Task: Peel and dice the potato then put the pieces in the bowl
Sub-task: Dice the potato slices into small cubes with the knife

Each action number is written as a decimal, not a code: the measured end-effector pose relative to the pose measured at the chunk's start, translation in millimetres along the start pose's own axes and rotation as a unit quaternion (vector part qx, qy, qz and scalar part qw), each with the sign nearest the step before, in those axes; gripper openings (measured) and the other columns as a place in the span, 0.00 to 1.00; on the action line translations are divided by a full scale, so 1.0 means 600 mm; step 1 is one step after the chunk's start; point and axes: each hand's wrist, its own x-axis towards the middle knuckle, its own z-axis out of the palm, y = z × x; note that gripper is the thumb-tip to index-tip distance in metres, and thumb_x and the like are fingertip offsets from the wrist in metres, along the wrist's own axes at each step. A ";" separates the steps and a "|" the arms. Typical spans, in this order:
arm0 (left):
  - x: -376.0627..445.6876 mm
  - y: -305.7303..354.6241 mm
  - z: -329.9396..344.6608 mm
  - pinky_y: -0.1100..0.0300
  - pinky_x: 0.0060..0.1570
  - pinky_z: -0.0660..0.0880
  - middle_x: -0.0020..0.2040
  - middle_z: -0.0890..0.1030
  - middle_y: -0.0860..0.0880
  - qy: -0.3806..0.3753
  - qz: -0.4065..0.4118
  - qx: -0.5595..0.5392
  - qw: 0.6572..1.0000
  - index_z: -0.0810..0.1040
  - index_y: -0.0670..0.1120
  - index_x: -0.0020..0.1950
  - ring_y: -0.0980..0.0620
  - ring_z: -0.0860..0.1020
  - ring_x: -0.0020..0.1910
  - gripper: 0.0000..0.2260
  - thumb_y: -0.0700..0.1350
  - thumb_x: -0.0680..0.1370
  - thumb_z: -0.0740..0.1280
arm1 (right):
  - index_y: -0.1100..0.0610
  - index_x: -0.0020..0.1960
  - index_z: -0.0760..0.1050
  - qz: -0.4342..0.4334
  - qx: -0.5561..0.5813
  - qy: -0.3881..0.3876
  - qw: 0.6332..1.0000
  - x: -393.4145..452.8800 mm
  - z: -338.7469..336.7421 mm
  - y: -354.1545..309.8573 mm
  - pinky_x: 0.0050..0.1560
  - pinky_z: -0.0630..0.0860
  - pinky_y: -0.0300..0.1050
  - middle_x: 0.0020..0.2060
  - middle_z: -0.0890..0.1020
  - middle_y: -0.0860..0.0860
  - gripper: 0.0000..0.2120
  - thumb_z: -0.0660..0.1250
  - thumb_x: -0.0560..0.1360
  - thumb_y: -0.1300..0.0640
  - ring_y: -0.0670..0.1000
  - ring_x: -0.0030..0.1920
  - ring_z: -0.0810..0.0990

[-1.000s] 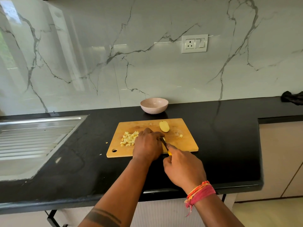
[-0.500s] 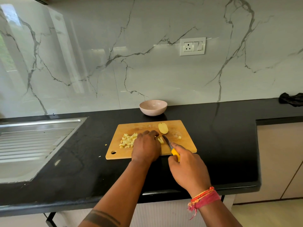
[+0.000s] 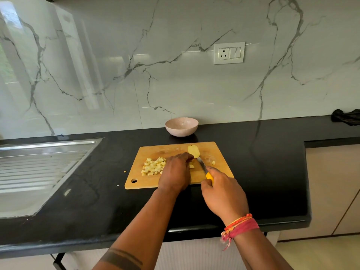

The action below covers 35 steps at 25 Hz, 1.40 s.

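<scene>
A wooden cutting board (image 3: 175, 149) lies on the black counter. On its left part is a pile of diced potato (image 3: 153, 166). A peeled potato half (image 3: 193, 151) lies at its far edge. My left hand (image 3: 175, 172) rests knuckles-up on the board, fingers bent down beside the pile, fingertips close to the potato half. Whatever is under the fingers is hidden. Cut pieces (image 3: 191, 166) lie just right of that hand. My right hand (image 3: 224, 191) grips a yellow-handled knife (image 3: 202, 166), its blade pointing at the potato half. A pink bowl (image 3: 181, 126) stands behind the board.
A steel sink drainboard (image 3: 44, 162) takes up the counter's left side. One stray cube (image 3: 213, 162) lies on the board's right part, and small bits (image 3: 125, 171) lie on the counter left of it. A dark cloth (image 3: 345, 116) sits far right. The wall socket (image 3: 229, 53) is above.
The knife has drawn back to the right from under my left hand, leaving fresh cut pieces beside the fingers. My left hand reaches slightly farther toward the potato half.
</scene>
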 end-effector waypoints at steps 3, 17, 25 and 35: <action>-0.004 -0.007 -0.006 0.53 0.67 0.74 0.66 0.78 0.52 -0.001 -0.021 -0.024 0.999 0.77 0.52 0.70 0.50 0.76 0.65 0.18 0.43 0.80 0.69 | 0.43 0.76 0.67 -0.021 -0.048 -0.003 0.999 0.000 0.006 -0.005 0.37 0.79 0.46 0.37 0.80 0.45 0.24 0.57 0.80 0.47 0.49 0.37 0.80; 0.009 -0.011 -0.012 0.59 0.60 0.75 0.60 0.81 0.51 0.000 -0.069 -0.019 0.997 0.83 0.52 0.62 0.53 0.78 0.57 0.11 0.45 0.80 0.71 | 0.40 0.78 0.64 -0.065 -0.050 -0.004 0.997 -0.002 0.015 -0.009 0.27 0.65 0.38 0.34 0.78 0.43 0.25 0.58 0.81 0.47 0.44 0.31 0.74; 0.007 0.001 -0.018 0.65 0.51 0.74 0.57 0.84 0.51 0.009 -0.071 -0.005 0.997 0.85 0.49 0.59 0.54 0.81 0.53 0.10 0.43 0.80 0.69 | 0.46 0.75 0.66 -0.094 -0.072 -0.021 0.993 0.018 0.034 -0.035 0.32 0.70 0.44 0.37 0.80 0.48 0.23 0.58 0.80 0.50 0.51 0.38 0.81; -0.002 -0.006 -0.018 0.59 0.60 0.75 0.59 0.81 0.51 0.012 -0.060 -0.021 0.998 0.83 0.50 0.63 0.53 0.78 0.57 0.12 0.45 0.80 0.70 | 0.44 0.79 0.63 -0.092 -0.076 0.004 0.993 -0.035 0.018 -0.003 0.35 0.78 0.44 0.34 0.78 0.44 0.26 0.57 0.81 0.48 0.46 0.34 0.78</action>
